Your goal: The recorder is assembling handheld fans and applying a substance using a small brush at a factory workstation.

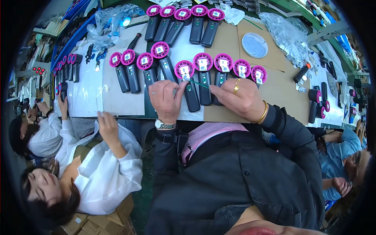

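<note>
Thin green stick (pixel 197 83): held between both hands, lying roughly level, running from the left hand at 9 o'clock to the right hand at 3 o'clock, just over the lower bodies of the fans.
Left hand (pixel 165 100): closed, thumb and fingertips pinching the stick's left end; a wristwatch (pixel 164 125) sits on the wrist at 6 o'clock.
Right hand (pixel 237 100): fingers curled down, touching the stick's right end and resting on a fan body; it wears a gold ring (pixel 236 86) and a gold bangle (pixel 262 113). Both hands are equally near the stick.
Nearest fan (pixel 187 84): dark handle with a magenta round head, long axis pointing to 12 o'clock, lying directly under the stick between the hands.
Row of fans (pixel 203 68): same kind, side by side, heads at 12 o'clock, crowding the space beyond the hands.
Second row (pixel 184 21): further fans, well apart at 12 o'clock.
Worktop (pixel 117 94): white sheets and brown card under everything.
Grey dish (pixel 254 45): at 1 o'clock, well apart.
Co-worker's hand (pixel 106 123): at 8 o'clock, white sleeve, apart from the stick.
</note>
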Motion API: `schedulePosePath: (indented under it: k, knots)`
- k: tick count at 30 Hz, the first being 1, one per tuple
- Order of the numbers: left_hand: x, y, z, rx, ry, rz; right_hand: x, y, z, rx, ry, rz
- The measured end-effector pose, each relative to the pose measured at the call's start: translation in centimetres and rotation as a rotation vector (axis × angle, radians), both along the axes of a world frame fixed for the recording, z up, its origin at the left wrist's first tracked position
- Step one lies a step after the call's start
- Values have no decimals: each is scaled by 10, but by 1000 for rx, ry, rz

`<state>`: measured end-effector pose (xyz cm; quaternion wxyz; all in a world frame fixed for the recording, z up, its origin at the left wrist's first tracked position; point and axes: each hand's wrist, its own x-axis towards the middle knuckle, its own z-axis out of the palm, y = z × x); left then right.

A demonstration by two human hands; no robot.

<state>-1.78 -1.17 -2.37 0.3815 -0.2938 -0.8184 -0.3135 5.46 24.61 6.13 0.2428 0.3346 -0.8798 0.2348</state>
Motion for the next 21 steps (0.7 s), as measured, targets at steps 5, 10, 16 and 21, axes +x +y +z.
schedulePosePath:
  k: [5,10,16,21]
  knots:
    - [3,2,3,14,-11,-68,7,28,16,-340,-141,-215]
    - [20,-9,2,51,-61,7,17,109,12,-417,-163,-559]
    - [27,22,19,0,-33,-89,22,183,-44,212,-88,-620]
    - [32,41,31,-62,-11,-149,30,179,-39,99,-73,-704]
